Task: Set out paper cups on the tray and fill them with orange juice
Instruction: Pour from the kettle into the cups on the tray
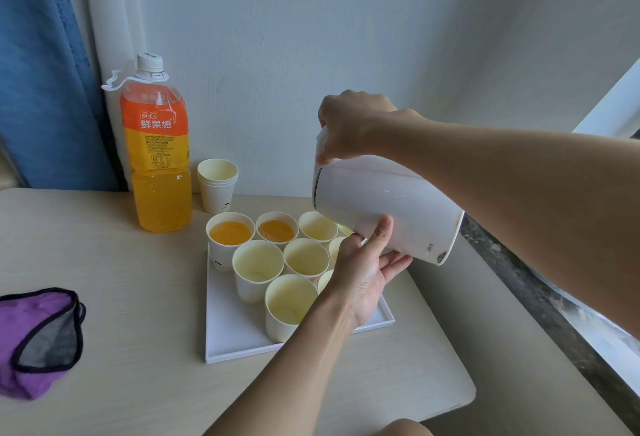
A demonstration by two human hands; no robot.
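Note:
A white tray (pixel 239 335) on the table carries several pale paper cups. Two cups at its far left, one (pixel 230 233) and its neighbour (pixel 276 230), hold orange juice; the nearer cups (pixel 258 264) look empty. My right hand (pixel 349 125) grips the top of a white kettle (pixel 384 208), tilted leftward above the tray's right side. My left hand (pixel 367 269) supports the kettle from below with straight fingers and the thumb against its wall. A capped orange juice bottle (pixel 157 158) stands behind the tray at the left.
A stack of spare paper cups (pixel 217 184) stands between the bottle and the tray. A purple cloth pouch with black trim (pixel 38 338) lies at the table's left edge. A wall is behind, a blue curtain (pixel 41 72) at the left, a window ledge (pixel 554 297) at the right.

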